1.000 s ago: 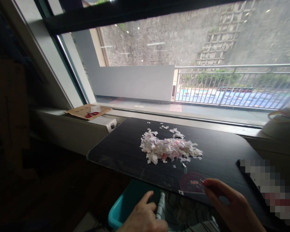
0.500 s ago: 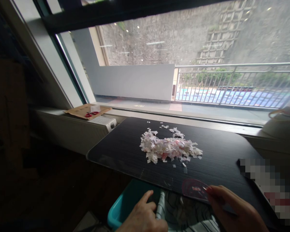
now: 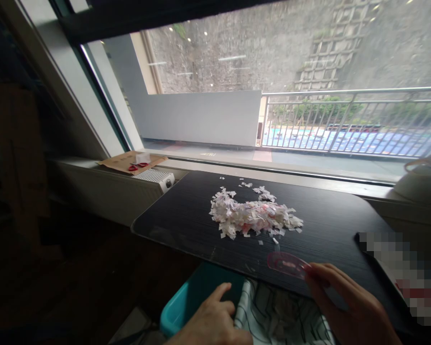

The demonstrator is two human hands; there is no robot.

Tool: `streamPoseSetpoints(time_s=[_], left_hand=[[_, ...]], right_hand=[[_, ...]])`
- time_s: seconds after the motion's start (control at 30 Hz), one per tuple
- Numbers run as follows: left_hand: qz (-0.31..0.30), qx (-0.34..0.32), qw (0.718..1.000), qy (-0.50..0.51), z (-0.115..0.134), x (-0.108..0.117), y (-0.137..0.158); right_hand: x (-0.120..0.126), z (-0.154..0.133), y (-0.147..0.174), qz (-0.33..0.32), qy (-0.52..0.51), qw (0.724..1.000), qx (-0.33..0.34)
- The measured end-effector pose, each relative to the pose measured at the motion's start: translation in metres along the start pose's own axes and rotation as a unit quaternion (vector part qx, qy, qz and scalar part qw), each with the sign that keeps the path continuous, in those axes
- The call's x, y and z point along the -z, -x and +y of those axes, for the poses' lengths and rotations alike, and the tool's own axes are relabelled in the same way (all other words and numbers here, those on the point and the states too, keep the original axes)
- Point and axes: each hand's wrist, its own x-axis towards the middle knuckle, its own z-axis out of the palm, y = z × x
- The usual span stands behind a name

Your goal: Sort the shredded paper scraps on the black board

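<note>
Black tabletop (image 3: 165,218), pinched right grip (image 3: 361,302)

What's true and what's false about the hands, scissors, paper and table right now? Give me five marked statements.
1. The right hand holds a clear, pink-tinted plastic piece. True.
2. The left hand grips the red-handled scissors. False: the red-handled scissors lie on a flat brown sheet, left of the table; the left hand overlaps the teal container in the view.
3. A heap of paper scraps lies on the table. True.
4. The table is white. False: the table is black.
5. Striped fabric shows between the hands. True.
</note>
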Motion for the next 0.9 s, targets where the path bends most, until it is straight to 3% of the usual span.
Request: streamPoseSetpoints(time_s=[0.17, 0.33, 0.47, 0.6, 0.7, 0.9], left_hand=[[-0.052, 0.032, 0.998, -0.012, -0.005, 0.004, -0.01], [-0.011, 0.003, 1.0, -0.008, -0.01, -0.011, -0.01], [-0.004, -0.011, 1.0, -0.021, -0.007, -0.015, -0.017], [-0.007, -0.04, 0.999, -0.024, -0.002, -0.016, -0.029], [-0.018, -0.062, 0.998, -0.02, 0.0, -0.016, -0.036], [-0.039, -0.06, 0.997, -0.009, 0.004, -0.008, -0.039]], right_hand=[[-0.019, 0.014, -0.02, 0.003, 0.044, 0.999, -0.011], [-0.037, 0.017, -0.025, 0.004, 0.042, 0.999, -0.023], [-0.038, 0.014, -0.019, -0.031, -0.021, 0.999, -0.01], [-0.036, 0.013, -0.017, -0.011, -0.019, 0.999, -0.028], [-0.037, 0.008, -0.015, -0.036, -0.044, 0.998, -0.02], [-0.04, -0.005, -0.01, -0.047, -0.088, 0.995, -0.003]])
